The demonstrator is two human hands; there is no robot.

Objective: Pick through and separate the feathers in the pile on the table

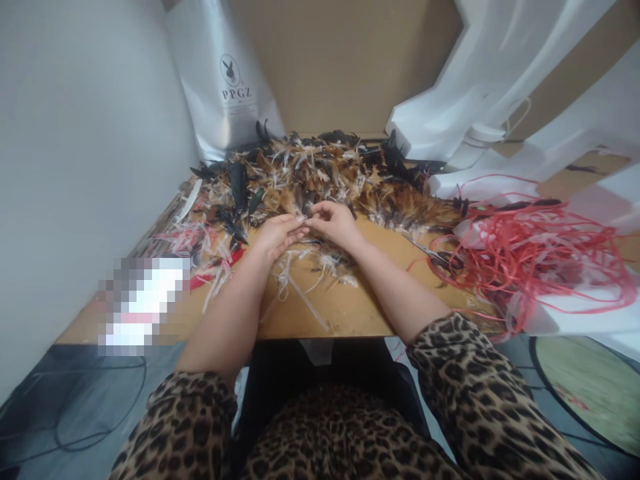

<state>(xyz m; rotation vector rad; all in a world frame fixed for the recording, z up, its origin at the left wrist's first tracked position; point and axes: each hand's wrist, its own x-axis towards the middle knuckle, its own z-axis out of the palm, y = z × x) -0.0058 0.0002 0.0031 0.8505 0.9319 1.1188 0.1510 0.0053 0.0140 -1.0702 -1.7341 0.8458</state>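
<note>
Over the wooden table [350, 319], my left hand [281, 235] and my right hand [336, 224] meet at the fingertips. Both are closed in a pinch around something small and pale that I cannot make out. Directly behind the fingers lies a wide heap of brown and black feathers [325, 170]; some greyish ones show just above the fingertips. Beneath my hands, a small bunch of pale feathers [335, 265] and some thin clear strips [303, 293] rest on the wood.
Tangled red ribbon [545, 253] fills the right side, with scissors [430, 252] at its left edge. Pinkish strips [185, 235] and a blurred-out bright rectangle [150, 300] lie at left. A silver bag [233, 87] and white foam pieces [450, 100] stand behind.
</note>
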